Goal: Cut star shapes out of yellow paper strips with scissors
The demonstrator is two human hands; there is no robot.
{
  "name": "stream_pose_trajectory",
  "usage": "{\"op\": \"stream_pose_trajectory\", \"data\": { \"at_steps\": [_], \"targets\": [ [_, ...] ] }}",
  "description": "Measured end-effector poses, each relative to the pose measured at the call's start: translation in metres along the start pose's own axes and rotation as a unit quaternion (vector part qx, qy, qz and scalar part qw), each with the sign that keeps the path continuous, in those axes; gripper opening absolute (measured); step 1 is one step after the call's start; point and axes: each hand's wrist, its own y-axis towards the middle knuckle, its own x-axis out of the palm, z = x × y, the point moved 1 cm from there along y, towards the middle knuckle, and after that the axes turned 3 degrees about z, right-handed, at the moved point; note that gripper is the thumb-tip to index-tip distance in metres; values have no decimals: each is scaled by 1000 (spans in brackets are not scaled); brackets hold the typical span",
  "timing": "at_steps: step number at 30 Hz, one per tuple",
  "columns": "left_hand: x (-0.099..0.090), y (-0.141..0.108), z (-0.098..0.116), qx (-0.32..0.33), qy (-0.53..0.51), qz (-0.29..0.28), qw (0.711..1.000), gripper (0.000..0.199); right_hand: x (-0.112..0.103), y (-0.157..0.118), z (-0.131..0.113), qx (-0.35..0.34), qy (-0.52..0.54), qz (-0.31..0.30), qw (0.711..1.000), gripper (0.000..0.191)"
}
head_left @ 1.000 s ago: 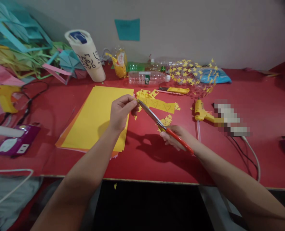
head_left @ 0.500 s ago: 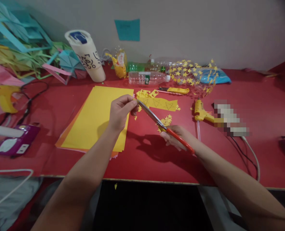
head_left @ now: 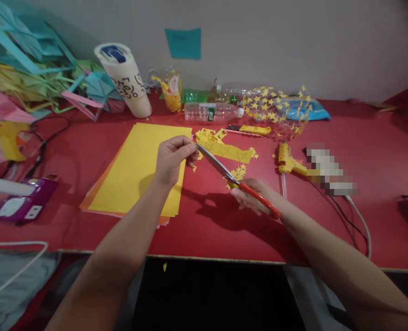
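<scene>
My left hand (head_left: 176,158) pinches the end of a yellow paper strip (head_left: 226,151) between thumb and finger. Pencilled star outlines run along the strip, which extends to the right behind the scissors. Red-handled scissors (head_left: 229,177) are gripped in my right hand (head_left: 250,196); their blades point up and left, tips right by my left fingertips. How far the blades part is hard to see. Small cut-out yellow stars (head_left: 238,173) lie behind the scissors' pivot, and yellow scraps with star-shaped holes (head_left: 210,134) lie beyond the strip.
Left of my hands lies a stack of yellow and orange sheets (head_left: 121,170). Behind are a white tumbler (head_left: 126,82), clear bottles (head_left: 212,111), a star-covered bottle (head_left: 269,105) and a yellow cutter (head_left: 254,130). A yellow glue gun (head_left: 286,158) lies right; a purple power block (head_left: 27,200) sits left.
The strip's free right end has tipped slightly downward and its drawn face has turned. My left hand stays in place; my right hand and the scissors' handles have shifted very slightly.
</scene>
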Motion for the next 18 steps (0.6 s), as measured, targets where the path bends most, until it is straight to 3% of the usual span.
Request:
{"op": "stream_pose_trajectory", "data": {
  "at_steps": [18],
  "targets": [
    [-1,1,-4,16,14,3,1000,14,-1,1,0,-4,20,8,1000,50]
  ]
}}
